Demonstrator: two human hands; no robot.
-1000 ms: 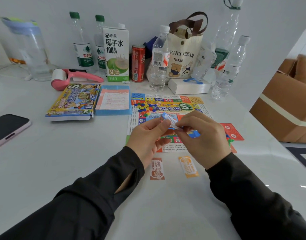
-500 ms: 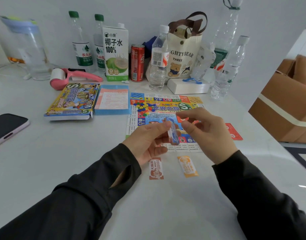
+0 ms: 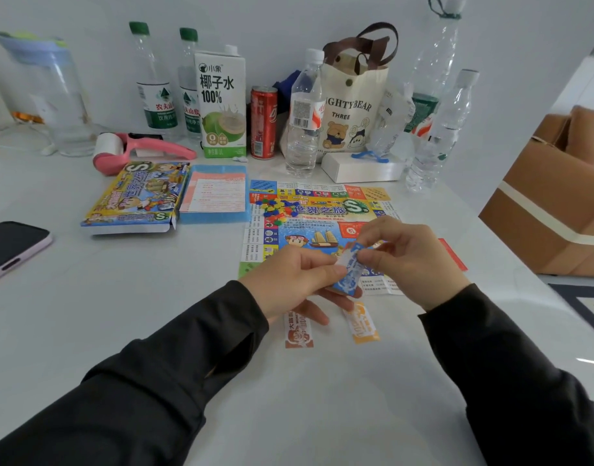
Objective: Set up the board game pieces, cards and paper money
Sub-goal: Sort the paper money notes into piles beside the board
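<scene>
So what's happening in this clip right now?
A person is dealing out the game's paper money. The left hand grips a small stack of blue paper money from below, and the right hand pinches its top end, above the near edge of the unfolded game board. A red-brown note and an orange note lie side by side on the table. The coloured pieces sit in a heap on the board.

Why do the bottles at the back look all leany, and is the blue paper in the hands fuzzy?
Head view: the wide-angle lens bends the edges, so the tall bottle looks tilted; the blue paper money, pinched by left hand and right hand, looks slightly smeared; glare streaks the table at right.
</scene>
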